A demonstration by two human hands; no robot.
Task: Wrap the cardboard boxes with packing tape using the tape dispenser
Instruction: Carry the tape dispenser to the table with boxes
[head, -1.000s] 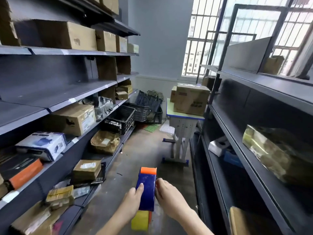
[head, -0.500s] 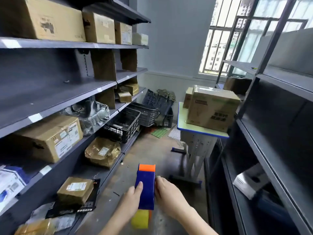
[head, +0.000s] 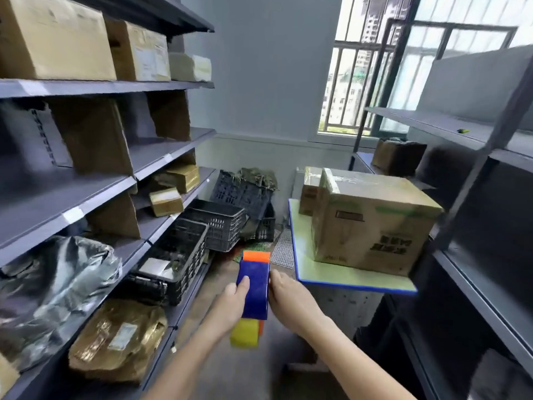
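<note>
The tape dispenser is held between both hands, in the air just short of the near left corner of the tabletop; its blue plastic body is smooth and glossy, capped by an orange end, and its yellow block at the bottom is blurred and partly hidden by the left hand. That hand is clamped on the dispenser's left side, thumb lying on the blue face; the right hand is pressed to its right side, fingers tucked out of sight behind it. No roll of tape can be made out. On the pale green, blue-edged tabletop sits a large cardboard box, squarish, with shiny clear tape across its top and dark printing too smeared to read. A smaller box behind it is mostly hidden. Left of the tabletop, black plastic crates with lattice walls lie on the floor beside grey metal shelves. The legs of the tabletop are cut off from sight by the arms.
</note>
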